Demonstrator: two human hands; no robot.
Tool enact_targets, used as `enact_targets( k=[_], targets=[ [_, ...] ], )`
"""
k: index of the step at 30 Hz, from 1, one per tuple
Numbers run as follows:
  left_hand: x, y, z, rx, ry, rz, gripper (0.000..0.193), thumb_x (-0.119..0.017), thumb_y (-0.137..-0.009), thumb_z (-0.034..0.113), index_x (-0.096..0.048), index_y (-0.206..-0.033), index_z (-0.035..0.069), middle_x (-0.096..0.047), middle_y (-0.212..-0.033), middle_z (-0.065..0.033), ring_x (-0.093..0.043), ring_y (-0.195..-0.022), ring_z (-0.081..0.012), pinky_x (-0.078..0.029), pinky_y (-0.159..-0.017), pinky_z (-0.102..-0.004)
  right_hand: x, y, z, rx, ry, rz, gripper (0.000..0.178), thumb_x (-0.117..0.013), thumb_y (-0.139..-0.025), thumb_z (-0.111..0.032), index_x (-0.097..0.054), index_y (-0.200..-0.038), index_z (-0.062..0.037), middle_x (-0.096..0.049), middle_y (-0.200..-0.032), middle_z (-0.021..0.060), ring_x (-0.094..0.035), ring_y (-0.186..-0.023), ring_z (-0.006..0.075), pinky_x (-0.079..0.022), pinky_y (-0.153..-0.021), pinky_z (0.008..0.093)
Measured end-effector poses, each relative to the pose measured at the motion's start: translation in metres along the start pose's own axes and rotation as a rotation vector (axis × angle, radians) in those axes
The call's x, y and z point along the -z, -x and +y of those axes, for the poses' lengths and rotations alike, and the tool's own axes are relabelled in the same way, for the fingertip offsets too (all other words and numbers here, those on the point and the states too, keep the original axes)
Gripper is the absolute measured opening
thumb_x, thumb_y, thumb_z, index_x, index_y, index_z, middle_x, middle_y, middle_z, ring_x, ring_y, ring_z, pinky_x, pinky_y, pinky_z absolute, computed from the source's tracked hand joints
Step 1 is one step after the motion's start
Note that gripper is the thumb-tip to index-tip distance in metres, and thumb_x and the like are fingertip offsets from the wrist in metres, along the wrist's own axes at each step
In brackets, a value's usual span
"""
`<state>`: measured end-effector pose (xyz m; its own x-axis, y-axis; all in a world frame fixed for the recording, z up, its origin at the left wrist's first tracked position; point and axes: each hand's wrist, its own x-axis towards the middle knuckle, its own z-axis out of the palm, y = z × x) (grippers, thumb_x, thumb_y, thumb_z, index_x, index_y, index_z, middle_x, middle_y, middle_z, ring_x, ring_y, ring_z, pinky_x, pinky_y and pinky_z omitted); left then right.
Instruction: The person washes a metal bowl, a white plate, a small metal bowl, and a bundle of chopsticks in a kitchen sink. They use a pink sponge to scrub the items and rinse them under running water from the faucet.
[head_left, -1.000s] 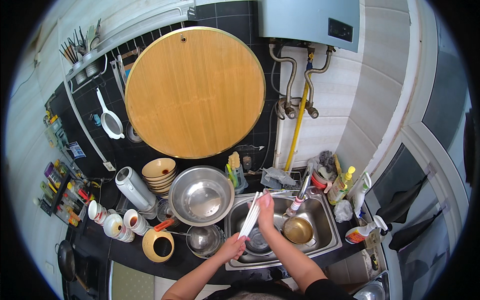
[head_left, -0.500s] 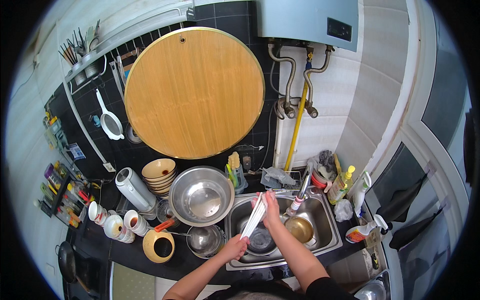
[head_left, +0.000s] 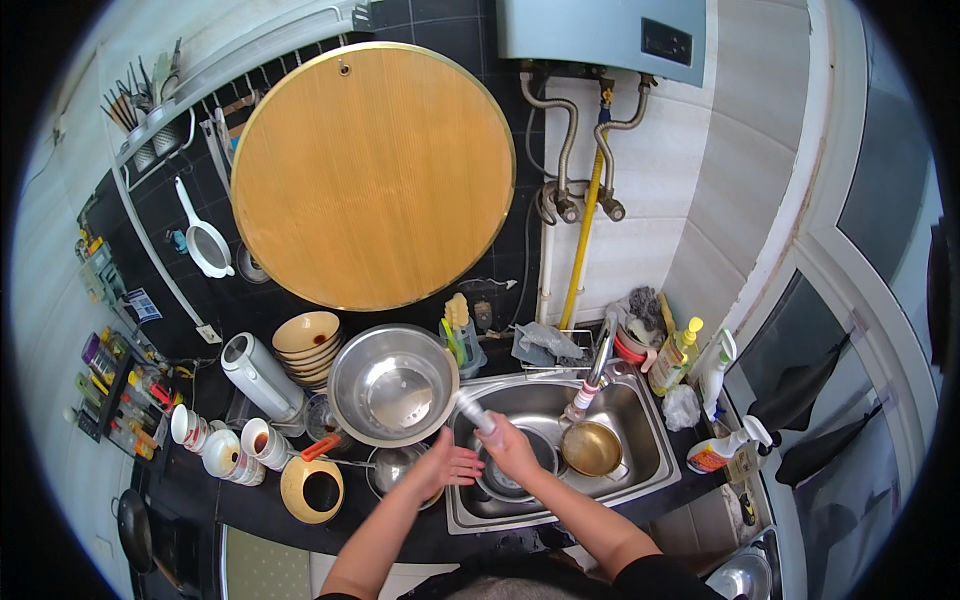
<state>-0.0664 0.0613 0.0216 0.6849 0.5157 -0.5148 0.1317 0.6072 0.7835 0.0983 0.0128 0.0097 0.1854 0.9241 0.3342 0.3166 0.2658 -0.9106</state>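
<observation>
Over the left part of the steel sink (head_left: 640, 385), my right hand (head_left: 510, 452) is closed round a bundle of white chopsticks (head_left: 474, 410). The upper ends are motion-blurred and point up and left, near the big steel basin (head_left: 388, 428). Beside it on the left, my left hand (head_left: 440, 466) holds nothing, its fingers stretched out and apart. It hovers above the sink's left rim, partly covering a small steel bowl (head_left: 392, 466). Below my right hand a dark round pan (head_left: 505, 488) lies in the sink. A gold-coloured pot (head_left: 592, 449) sits to its right, under the faucet (head_left: 602, 355).
Left of the basin stand stacked bowls (head_left: 305, 335), a kettle (head_left: 262, 378), paper cups (head_left: 265, 443) and a bowl with dark liquid (head_left: 312, 490). An orange-handled ladle (head_left: 322, 446) reaches toward the steel bowl. Soap (head_left: 675, 357) and spray bottles (head_left: 728, 445) line the right side.
My left hand has let go of the chopsticks and opened, moving up and left. My right hand now holds them alone, lower and further left. The view has shifted slightly.
</observation>
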Motion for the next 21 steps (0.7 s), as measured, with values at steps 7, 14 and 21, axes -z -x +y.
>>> enact_targets(
  k=[7, 14, 21],
  targets=[
    [0.001, 0.03, 0.015, 0.313, -0.25, -0.323, 0.045, -0.048, -0.087, 0.037, -0.046, -0.116, 0.002, -0.059, -0.085, -0.0125, -0.062, -0.066, -0.0195, -0.055, -0.055, -0.0329, 0.009, 0.019, 0.016, 0.61, 0.57, -0.241, 0.028, -0.056, -0.066, -0.014, -0.057, -0.095, -0.0117, -0.053, -0.079, 0.0059, -0.053, -0.076, 0.0221, -0.042, -0.07, 0.0355],
    [-0.011, 0.03, -0.015, 0.307, -0.131, -0.104, 0.014, -0.055, -0.085, 0.019, -0.044, -0.089, 0.011, -0.04, -0.061, 0.0029, -0.032, -0.044, -0.0033, -0.021, -0.038, -0.0179, 0.034, 0.002, 0.029, 0.355, 0.703, -0.114, 0.032, -0.055, -0.069, -0.011, -0.056, -0.101, -0.0088, -0.057, -0.096, 0.0098, -0.052, -0.092, 0.0294, -0.037, -0.087, 0.0401],
    [-0.011, 0.001, -0.047, -0.052, -0.906, 0.249, 0.026, -0.055, -0.082, 0.022, -0.044, -0.096, 0.002, -0.058, -0.072, -0.0174, -0.058, -0.061, -0.0317, -0.045, -0.053, -0.0401, -0.005, 0.02, 0.1, -0.513, -0.531, 0.253, 0.068, -0.059, -0.077, -0.007, -0.019, -0.131, -0.0051, -0.048, -0.107, 0.0104, -0.05, -0.095, 0.0194, -0.042, -0.082, 0.0311]
  ],
)
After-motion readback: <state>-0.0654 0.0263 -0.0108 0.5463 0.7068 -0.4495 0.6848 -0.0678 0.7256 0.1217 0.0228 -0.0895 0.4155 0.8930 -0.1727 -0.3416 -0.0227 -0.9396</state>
